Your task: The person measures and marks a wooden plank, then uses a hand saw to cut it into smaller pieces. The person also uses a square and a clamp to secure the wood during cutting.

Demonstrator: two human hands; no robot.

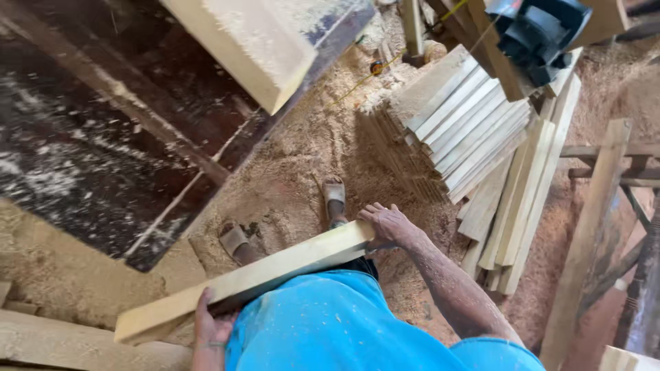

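Right now the long pale sawn wooden plank (254, 278) lies crosswise just in front of my blue shirt (330, 323), its long axis running from lower left to upper right, my left hand (210, 326) curled under one end and my right hand (388, 225) clasping the other.

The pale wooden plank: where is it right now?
In the head view the plank lies low centre across the person's front, left hand and right hand gripping its ends above sawdust.

Two hands (388, 225), one held plank (247, 282), two sandals (334, 196), perhaps ten stacked slats (467, 124)
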